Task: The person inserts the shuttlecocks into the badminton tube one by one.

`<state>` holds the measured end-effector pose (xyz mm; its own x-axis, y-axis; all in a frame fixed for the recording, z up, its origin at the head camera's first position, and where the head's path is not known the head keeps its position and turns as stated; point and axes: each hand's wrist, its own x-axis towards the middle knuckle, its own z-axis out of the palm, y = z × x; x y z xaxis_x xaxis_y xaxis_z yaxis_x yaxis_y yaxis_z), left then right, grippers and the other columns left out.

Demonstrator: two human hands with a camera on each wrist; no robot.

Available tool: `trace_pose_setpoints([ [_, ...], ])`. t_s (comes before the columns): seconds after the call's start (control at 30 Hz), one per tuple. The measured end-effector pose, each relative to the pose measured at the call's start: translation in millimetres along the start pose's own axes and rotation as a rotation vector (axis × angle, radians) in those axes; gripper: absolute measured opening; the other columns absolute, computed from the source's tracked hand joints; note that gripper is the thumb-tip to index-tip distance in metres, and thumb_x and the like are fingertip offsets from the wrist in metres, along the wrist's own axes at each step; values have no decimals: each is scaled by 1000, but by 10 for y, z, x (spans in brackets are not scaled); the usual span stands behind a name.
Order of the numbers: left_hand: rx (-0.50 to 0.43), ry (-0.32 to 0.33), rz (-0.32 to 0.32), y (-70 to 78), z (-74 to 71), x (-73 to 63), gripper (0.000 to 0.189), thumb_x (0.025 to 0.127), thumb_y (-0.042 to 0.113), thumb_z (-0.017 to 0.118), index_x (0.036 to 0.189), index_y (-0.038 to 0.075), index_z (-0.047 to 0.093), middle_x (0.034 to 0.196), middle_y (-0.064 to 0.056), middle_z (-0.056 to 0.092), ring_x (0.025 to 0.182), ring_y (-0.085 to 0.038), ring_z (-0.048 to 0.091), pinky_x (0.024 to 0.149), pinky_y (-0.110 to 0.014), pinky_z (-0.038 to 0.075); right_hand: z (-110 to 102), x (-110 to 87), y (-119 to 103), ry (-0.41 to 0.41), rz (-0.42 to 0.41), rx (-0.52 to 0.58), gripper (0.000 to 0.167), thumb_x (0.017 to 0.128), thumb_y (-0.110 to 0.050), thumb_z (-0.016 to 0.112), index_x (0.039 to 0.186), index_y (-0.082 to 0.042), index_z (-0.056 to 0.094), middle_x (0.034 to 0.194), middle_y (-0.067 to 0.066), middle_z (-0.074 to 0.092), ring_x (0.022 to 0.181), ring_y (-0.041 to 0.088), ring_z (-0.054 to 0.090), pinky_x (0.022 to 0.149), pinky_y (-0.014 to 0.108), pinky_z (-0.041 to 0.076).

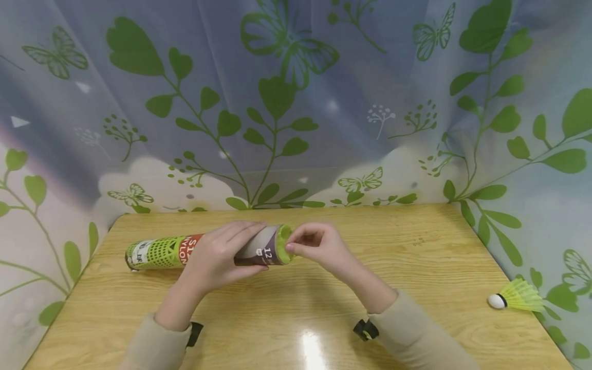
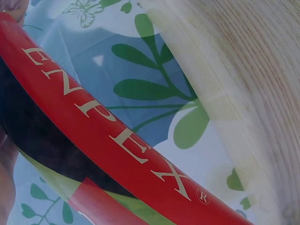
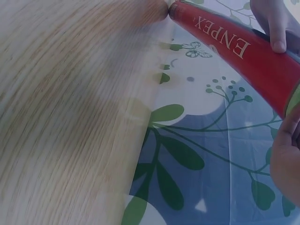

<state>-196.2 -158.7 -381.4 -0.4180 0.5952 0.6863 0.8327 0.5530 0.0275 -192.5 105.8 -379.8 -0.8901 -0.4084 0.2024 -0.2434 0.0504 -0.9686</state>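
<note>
A long shuttlecock tube [image 1: 259, 249] lies slantwise above the table in the head view, its printed side lime, red and grey. My left hand [image 1: 217, 252] grips it around the middle, with the thumb along the near side. At its right end a yellow-green piece [image 1: 283, 244] with an uneven rim shows; I cannot tell whether it is a cap or a shuttlecock skirt. My right hand [image 1: 324, 250] pinches at that rim with thumb and forefinger. In the right wrist view, the tube's red side [image 3: 253, 56] reads ENPEX. The same red side [image 2: 103, 117] fills much of the left wrist view.
A yellow shuttlecock [image 1: 518, 297] with a white head lies at the table's right edge. The wooden table [image 1: 393, 231] is bordered at the back and sides by a leaf-and-butterfly printed curtain [image 1: 324, 128]. Dark straps circle both wrists.
</note>
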Motion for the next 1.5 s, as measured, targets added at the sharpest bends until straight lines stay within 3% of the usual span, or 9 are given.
trace_pose_setpoints([
  [0.23, 1, 15, 10, -4, 8, -9, 83, 63, 33, 100, 134, 3, 70, 119, -15, 78, 103, -32, 77, 84, -45, 68, 37, 21, 12, -27, -19, 3, 12, 92, 4, 73, 102, 12, 73, 86, -11, 72, 78, 7, 66, 74, 22, 61],
  [0.4, 0, -2, 0, -5, -5, -9, 82, 64, 36, 100, 134, 3, 70, 120, -15, 77, 105, -32, 77, 86, -45, 68, 53, 41, -6, -23, 10, -5, 13, 91, 2, 76, 101, 11, 75, 87, -4, 75, 77, 7, 66, 72, 22, 61],
  [0.57, -3, -24, -10, -2, -16, -8, 81, 66, 37, 100, 134, 3, 70, 123, -15, 77, 108, -32, 77, 90, -44, 67, 61, 60, -12, -22, 36, -25, 12, 90, 3, 77, 100, 10, 76, 85, -10, 74, 75, 6, 65, 71, 20, 59],
  [0.8, -13, -9, 1, -10, 7, -19, 82, 65, 36, 100, 134, 3, 70, 122, -15, 77, 106, -32, 77, 89, -45, 67, 47, 42, -26, -23, 53, -26, 15, 89, 2, 78, 102, 9, 77, 91, 4, 78, 77, 6, 67, 72, 21, 61],
  [0.9, -14, -12, -3, -11, 11, -23, 82, 66, 36, 99, 135, 3, 69, 123, -15, 77, 106, -32, 77, 89, -46, 67, 18, 20, -27, -29, 58, -12, 18, 89, 3, 78, 106, 9, 77, 96, 3, 79, 81, 7, 69, 76, 22, 62],
  [1.2, -5, 0, 3, -7, 29, -36, 84, 63, 35, 101, 134, 4, 70, 122, -14, 78, 105, -33, 77, 87, -47, 68, -191, -68, -4, 4, 69, 32, 21, 94, 3, 75, 112, 13, 73, 103, -3, 80, 90, 6, 74, 85, 23, 64],
  [1.33, 0, -2, 5, -4, 30, -33, 84, 63, 37, 100, 134, 5, 70, 122, -14, 78, 106, -33, 77, 88, -47, 68, -342, -131, -9, 31, 84, 15, 23, 94, 3, 74, 114, 15, 71, 99, -14, 79, 91, 5, 74, 86, 22, 64],
  [1.5, -3, -5, 11, -11, 24, -26, 84, 64, 38, 100, 134, 4, 69, 124, -15, 77, 106, -33, 77, 88, -47, 68, -565, -231, -6, 59, 86, 2, 20, 95, 3, 73, 113, 12, 73, 99, -14, 79, 92, 6, 75, 86, 22, 64],
])
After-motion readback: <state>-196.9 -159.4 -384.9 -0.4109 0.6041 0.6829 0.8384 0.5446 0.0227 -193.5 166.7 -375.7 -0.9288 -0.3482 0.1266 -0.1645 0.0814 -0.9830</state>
